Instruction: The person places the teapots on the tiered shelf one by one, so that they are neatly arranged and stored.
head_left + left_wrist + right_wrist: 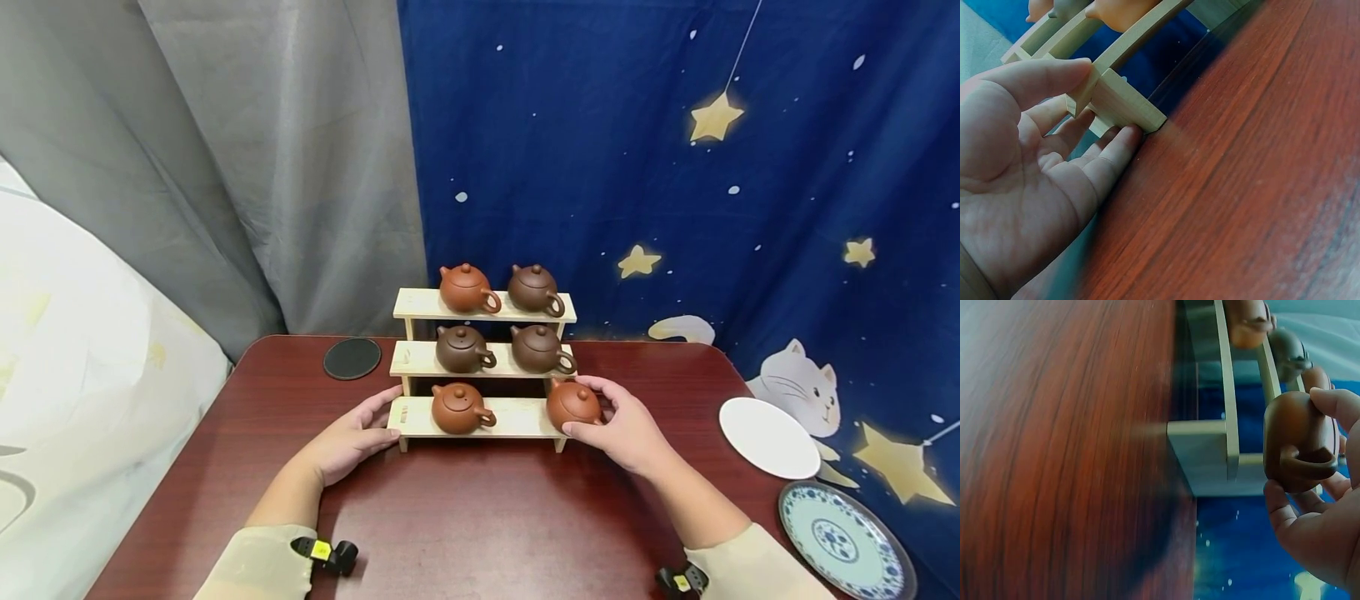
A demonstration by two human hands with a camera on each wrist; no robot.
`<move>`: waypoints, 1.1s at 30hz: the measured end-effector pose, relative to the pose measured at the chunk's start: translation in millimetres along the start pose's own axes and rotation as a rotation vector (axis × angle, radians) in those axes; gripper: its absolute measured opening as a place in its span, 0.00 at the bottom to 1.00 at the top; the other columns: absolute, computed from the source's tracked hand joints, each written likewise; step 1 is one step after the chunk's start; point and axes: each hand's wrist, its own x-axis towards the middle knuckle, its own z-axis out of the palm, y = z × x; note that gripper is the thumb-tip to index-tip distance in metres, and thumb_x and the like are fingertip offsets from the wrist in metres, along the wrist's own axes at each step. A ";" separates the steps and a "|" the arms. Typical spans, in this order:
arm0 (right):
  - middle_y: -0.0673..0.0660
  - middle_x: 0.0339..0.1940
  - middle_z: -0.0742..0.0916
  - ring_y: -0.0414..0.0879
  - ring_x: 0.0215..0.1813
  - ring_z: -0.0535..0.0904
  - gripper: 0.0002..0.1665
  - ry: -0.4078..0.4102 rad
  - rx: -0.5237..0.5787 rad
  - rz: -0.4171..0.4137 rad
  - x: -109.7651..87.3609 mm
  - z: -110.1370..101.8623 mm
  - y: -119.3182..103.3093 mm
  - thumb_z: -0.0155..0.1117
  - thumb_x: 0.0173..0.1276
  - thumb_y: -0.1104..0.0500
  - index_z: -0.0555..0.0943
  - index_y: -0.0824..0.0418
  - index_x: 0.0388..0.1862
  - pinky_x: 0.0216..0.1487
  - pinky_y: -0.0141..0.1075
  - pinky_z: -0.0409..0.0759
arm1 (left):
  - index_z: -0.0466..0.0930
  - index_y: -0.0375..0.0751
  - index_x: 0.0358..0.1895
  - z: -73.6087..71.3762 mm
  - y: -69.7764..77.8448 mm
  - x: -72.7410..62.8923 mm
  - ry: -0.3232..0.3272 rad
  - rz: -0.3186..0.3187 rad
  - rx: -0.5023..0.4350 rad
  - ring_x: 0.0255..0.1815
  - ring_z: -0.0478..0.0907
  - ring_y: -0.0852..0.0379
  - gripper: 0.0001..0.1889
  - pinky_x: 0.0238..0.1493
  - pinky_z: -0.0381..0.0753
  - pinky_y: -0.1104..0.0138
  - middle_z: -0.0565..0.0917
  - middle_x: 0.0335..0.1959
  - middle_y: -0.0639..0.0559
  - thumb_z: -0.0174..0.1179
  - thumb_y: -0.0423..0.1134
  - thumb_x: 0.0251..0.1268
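A three-tier wooden display stand [517,414] carries small clay teapots. My left hand [357,437] holds the left end of the bottom tier, thumb over the board's end and fingers by its leg [1124,103]. At the right end, my right hand [626,429] grips a reddish-brown teapot [573,406] by its body, between thumb and fingers. In the right wrist view a gap shows between this teapot [1294,434] and the bottom board [1227,394]; its handle faces the camera. Another reddish-brown teapot [457,408] sits left of centre on that tier.
Two dark brown teapots stand on the middle tier [407,358]. The top tier [417,303] bears a reddish-brown teapot [465,289] and a dark one [533,289]. A black round coaster [352,358] lies left. At right are a white plate [769,437] and a blue-patterned plate [847,540].
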 end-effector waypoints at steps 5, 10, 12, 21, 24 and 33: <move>0.65 0.63 0.88 0.52 0.57 0.89 0.46 -0.045 0.037 -0.010 7.2 15.8 -6.9 0.85 0.59 0.57 0.75 0.59 0.76 0.53 0.30 0.85 | 0.46 0.50 0.89 -0.1 -1.1 -0.1 -0.007 0.008 0.002 0.71 0.76 0.66 0.46 0.66 0.81 0.71 0.59 0.86 0.36 0.64 0.33 0.77; 0.65 0.64 0.87 0.55 0.60 0.89 0.46 -0.067 0.057 -0.010 14.1 30.2 -8.9 0.85 0.59 0.58 0.76 0.59 0.76 0.53 0.30 0.84 | 0.45 0.48 0.89 -0.7 -2.1 -0.2 -0.021 0.025 0.003 0.70 0.77 0.67 0.45 0.66 0.80 0.71 0.60 0.85 0.34 0.63 0.33 0.78; 0.65 0.64 0.87 0.54 0.59 0.88 0.46 -0.076 0.064 -0.007 15.7 33.7 -8.2 0.85 0.59 0.58 0.75 0.59 0.76 0.48 0.34 0.87 | 0.45 0.48 0.89 -0.6 -2.8 0.0 -0.020 0.027 0.005 0.70 0.77 0.67 0.45 0.66 0.80 0.71 0.61 0.85 0.33 0.62 0.32 0.78; 0.66 0.59 0.88 0.48 0.44 0.88 0.45 -0.093 0.087 0.035 18.4 43.1 -2.8 0.86 0.59 0.58 0.76 0.57 0.75 0.29 0.53 0.88 | 0.45 0.49 0.89 0.5 -2.7 1.0 -0.020 0.020 0.002 0.70 0.77 0.65 0.45 0.66 0.81 0.70 0.61 0.85 0.34 0.63 0.32 0.77; 0.64 0.60 0.88 0.49 0.49 0.88 0.44 -0.081 0.063 0.007 19.6 44.0 -2.5 0.86 0.59 0.57 0.77 0.58 0.74 0.37 0.40 0.89 | 0.45 0.49 0.89 0.5 -2.3 1.2 -0.021 0.019 0.006 0.71 0.77 0.65 0.46 0.66 0.81 0.70 0.60 0.85 0.34 0.63 0.33 0.77; 0.64 0.66 0.86 0.53 0.58 0.89 0.44 -0.100 0.058 0.002 18.7 41.1 -3.6 0.84 0.62 0.56 0.76 0.59 0.76 0.48 0.30 0.86 | 0.44 0.47 0.89 0.6 1.2 -1.3 0.000 -0.010 -0.006 0.70 0.77 0.66 0.46 0.65 0.81 0.71 0.59 0.85 0.33 0.64 0.33 0.77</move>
